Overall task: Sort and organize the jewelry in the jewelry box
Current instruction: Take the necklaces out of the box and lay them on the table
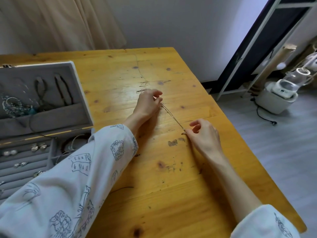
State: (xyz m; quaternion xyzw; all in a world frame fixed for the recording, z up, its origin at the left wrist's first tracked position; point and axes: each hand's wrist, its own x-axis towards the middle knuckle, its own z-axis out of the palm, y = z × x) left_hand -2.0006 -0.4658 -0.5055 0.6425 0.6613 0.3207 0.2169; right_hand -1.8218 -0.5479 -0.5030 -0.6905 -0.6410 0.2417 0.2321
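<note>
Scuffed wooden table [154, 177], grey floor [274, 160], chain [173, 118] between pinching hands.

Loose pale sleeves [68, 177] printed with dark line drawings are worn, one seen at 7 o'clock, the other at 5 o'clock, both forearms left bare.

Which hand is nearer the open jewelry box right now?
Left. The left hand pinches the chain closer to the jewelry box; the right hand pinches its other end, farther toward the table's right edge.
</note>
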